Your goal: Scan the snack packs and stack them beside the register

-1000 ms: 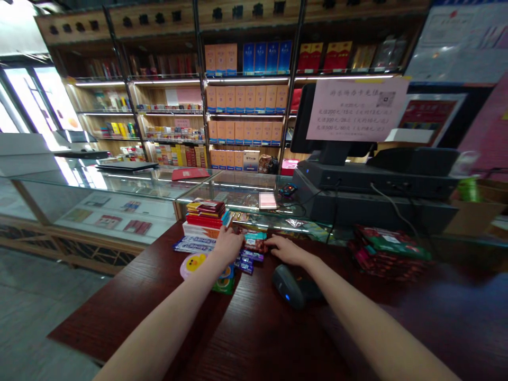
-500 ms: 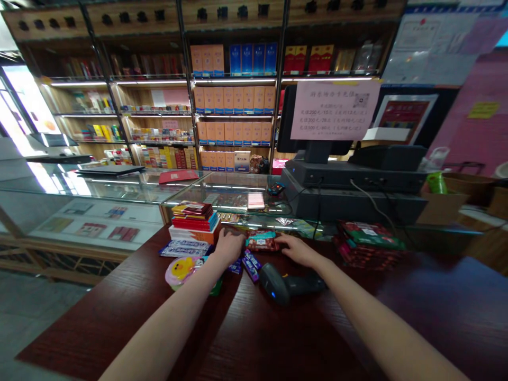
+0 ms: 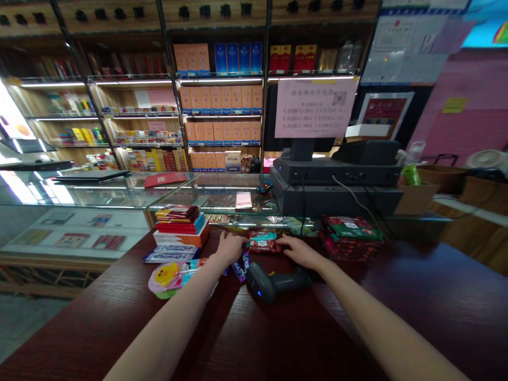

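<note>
A red-brown and teal snack packet [image 3: 263,242] lies on the dark wooden counter [image 3: 254,338] between my hands. My left hand [image 3: 230,247] has its fingertips at the packet's left end, and my right hand [image 3: 298,250] touches its right end; both are closed on it. Purple bars [image 3: 239,271] lie just below my left hand. Nearer to me is a black barcode scanner [image 3: 273,283] with a blue light. Left of my left hand are a stack of red and orange boxes [image 3: 180,227], blue-white packets [image 3: 171,253] and a round duck-printed package [image 3: 165,275].
A pile of red and green packets [image 3: 349,238] sits at the right. Behind it stands a dark register [image 3: 337,185] with a pink notice [image 3: 315,108] and hanging cables. A glass display case [image 3: 214,190] borders the counter's far edge.
The camera view has shifted to the right, so the scene sits further left. My hands remain at the packet's two ends, and the packet is now slightly closer to my right hand.
</note>
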Demonstrator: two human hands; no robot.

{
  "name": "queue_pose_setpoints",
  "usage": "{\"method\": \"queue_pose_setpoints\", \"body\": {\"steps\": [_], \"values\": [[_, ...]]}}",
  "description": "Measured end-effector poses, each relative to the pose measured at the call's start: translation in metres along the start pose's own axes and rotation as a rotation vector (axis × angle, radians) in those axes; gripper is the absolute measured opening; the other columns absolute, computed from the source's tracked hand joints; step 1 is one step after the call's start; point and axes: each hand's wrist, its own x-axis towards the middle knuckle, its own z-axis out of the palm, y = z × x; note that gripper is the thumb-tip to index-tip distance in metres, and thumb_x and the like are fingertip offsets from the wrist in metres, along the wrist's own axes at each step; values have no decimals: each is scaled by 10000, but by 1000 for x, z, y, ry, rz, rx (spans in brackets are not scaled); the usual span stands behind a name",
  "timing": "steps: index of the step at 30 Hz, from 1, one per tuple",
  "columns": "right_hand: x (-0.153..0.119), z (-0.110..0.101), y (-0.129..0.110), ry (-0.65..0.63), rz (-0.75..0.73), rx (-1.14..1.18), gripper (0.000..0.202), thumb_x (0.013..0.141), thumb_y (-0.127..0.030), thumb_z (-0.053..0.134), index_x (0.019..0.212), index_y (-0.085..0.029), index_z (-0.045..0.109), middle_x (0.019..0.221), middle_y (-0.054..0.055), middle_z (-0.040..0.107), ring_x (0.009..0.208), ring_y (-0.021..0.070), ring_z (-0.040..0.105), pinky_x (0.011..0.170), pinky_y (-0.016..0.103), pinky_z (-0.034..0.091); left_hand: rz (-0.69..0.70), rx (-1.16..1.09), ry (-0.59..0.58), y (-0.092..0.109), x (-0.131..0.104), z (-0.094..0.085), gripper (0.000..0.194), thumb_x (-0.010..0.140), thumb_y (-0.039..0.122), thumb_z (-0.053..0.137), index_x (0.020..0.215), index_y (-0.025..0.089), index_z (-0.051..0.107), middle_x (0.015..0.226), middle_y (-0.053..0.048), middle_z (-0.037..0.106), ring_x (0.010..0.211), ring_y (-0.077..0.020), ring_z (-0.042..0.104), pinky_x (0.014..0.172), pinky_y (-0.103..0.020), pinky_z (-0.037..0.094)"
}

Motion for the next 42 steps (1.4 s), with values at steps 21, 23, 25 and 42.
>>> {"method": "queue_pose_setpoints", "body": {"steps": [21, 23, 25, 42], "values": [[-12, -8, 4, 156, -60, -1, 629, 675, -36, 544, 1273, -192, 658, 1362, 89, 637, 1284, 253, 571, 1143, 434, 381, -61, -292, -10, 19, 7, -11, 413, 805, 184, 570, 1174, 314, 701, 1306, -31, 675, 1279, -295, 561, 1156, -601, 236], [-18, -11, 2, 209, -89, 17, 620, 690, -50, 546, 1279, -211, 655, 1374, 79, 628, 1297, 249, 559, 1153, 448, 370, -53, -318, 22, 19, 4, -17, 447, 795, 190, 587, 1216, 304, 681, 1317, -30, 667, 1283, -285, 557, 1171, -571, 236], [-24, -12, -1, 275, -110, 29, 617, 711, -64, 545, 1298, -227, 643, 1387, 71, 619, 1311, 245, 544, 1163, 463, 360, -44, -338, 52, 20, -1, -21, 487, 782, 190, 603, 1253, 299, 660, 1349, -32, 644, 1299, -284, 541, 1186, -563, 214], [-55, -2, -28, 673, -231, -38, 446, 942, -184, 520, 1369, -289, 593, 1382, 55, 622, 1280, 231, 578, 1114, 426, 463, 164, -351, 575, 29, -34, 2, 540, 844, 167, 641, 1352, 327, 548, 1358, -43, 622, 1402, -278, 410, 1194, -667, 48]]}}
